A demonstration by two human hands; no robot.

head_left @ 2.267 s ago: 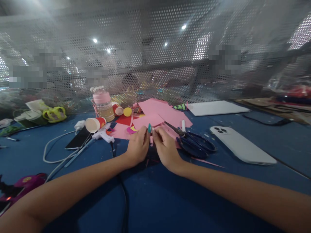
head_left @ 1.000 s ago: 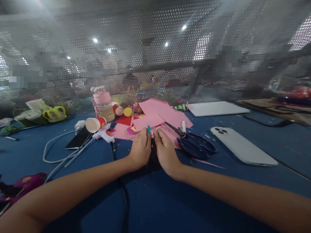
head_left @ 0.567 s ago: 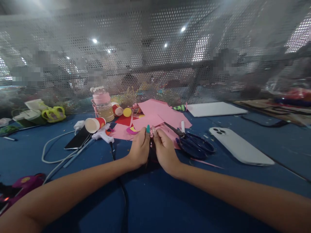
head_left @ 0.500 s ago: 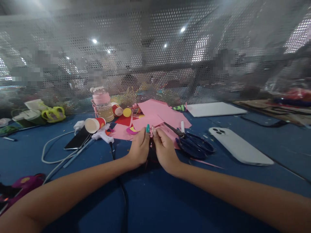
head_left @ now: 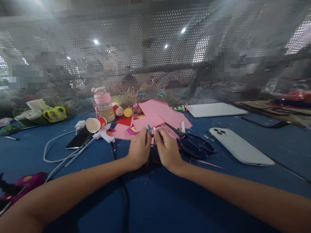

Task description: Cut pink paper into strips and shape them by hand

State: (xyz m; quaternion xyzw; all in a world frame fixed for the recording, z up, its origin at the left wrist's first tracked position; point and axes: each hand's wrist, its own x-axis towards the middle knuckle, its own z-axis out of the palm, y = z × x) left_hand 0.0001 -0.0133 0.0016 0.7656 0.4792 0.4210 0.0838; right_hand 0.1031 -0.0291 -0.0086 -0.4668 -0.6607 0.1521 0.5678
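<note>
Now your left hand (head_left: 139, 149) and right hand (head_left: 166, 149) meet fingertip to fingertip, both pinching a small pink paper piece (head_left: 152, 139) just above the tabletop (head_left: 155, 200), near the scissors (head_left: 194, 145). Keep the pinch tight and wrists low, so it stays put.

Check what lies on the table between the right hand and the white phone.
In the head view, dark-handled scissors lie between the right hand and the white phone, with a white marker just behind them.
</note>
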